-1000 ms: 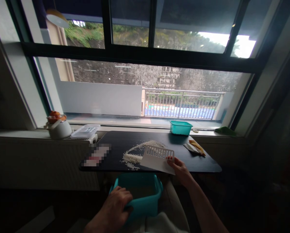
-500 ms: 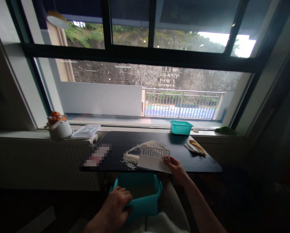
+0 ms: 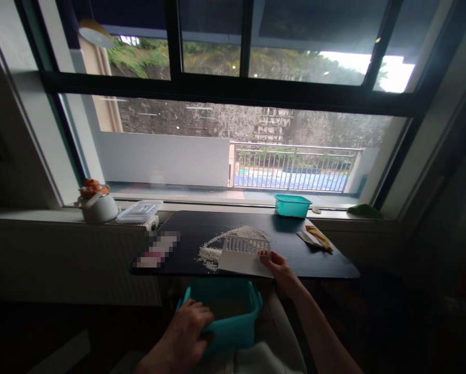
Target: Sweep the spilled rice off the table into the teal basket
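At the bottom centre of the frame the left hand [image 3: 186, 335] is curled over the near left rim of a teal tub [image 3: 227, 317], fingers wrapped on its edge, holding it just below the front edge of the dark table [image 3: 334, 262]. The tub's open top faces up, directly under the table edge. A little higher and to the right, the right hand [image 3: 281, 267] pinches the right-hand corner of a white slotted scraper [image 3: 244, 254], thumb and fingers closed on it; the scraper stands tilted on the tabletop with its row of slots along the upper edge and its lower edge near the table's front. Just to the left of and behind the scraper lies a scatter of white grains [image 3: 217, 249], a thicker heap touching the scraper's left side and a thinner arc trailing up toward the middle of the table. Left of the grains, on the table's left end, is a blurred pinkish patch. Toward the right of the table lies a small packet with an orange-yellow side [image 3: 316, 237]. Farther back, right of centre by the window, sits a smaller teal tray [image 3: 293, 205]. On the sill at the left stand a pale kettle with an orange top [image 3: 96, 205] and, beside it, a clear lidded box [image 3: 139, 211]; a green cloth [image 3: 365, 210] lies on the sill at the far right.
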`<state>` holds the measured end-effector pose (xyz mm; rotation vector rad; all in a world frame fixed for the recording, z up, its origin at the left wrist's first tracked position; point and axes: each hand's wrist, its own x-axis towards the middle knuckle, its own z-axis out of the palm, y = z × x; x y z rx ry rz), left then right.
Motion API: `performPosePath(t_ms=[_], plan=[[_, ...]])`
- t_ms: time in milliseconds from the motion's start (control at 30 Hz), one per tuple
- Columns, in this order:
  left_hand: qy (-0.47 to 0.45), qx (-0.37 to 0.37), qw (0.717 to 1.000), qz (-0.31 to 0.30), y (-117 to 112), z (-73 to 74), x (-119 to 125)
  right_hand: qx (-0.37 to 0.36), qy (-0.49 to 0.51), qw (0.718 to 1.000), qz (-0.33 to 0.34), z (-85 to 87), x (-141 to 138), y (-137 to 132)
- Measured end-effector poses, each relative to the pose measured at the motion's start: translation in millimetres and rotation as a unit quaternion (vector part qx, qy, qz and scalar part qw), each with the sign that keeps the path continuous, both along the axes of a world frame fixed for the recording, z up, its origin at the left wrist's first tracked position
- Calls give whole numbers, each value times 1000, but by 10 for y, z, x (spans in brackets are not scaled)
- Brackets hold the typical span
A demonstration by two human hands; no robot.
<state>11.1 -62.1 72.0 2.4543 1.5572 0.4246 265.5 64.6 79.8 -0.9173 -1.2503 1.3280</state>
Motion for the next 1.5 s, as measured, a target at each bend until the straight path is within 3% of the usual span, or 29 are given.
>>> performPosePath(t_ms=[133,300,633,867,1067,1500], plan=[[-3,-2,1000,2,-1,-8,3,9,-9,1000,26,-8,14,-7],[-6,-2,1000,1,-2,-12,9,12,-15,1000,4,36,-35,26],[-9,-7,1000,2,-5,-6,-1,16,-18,999,27,3,-43,21],[-8,-3,1000,5,-8,-8,-1,28,-5,1000,2,-13,-111,112],[-11,0,1000,1,2,-9,0,16,-15,999,40,13,-82,61],[-6,-1,1000,2,6,-26,-5,24,-21,998,51,-31,-132,115]])
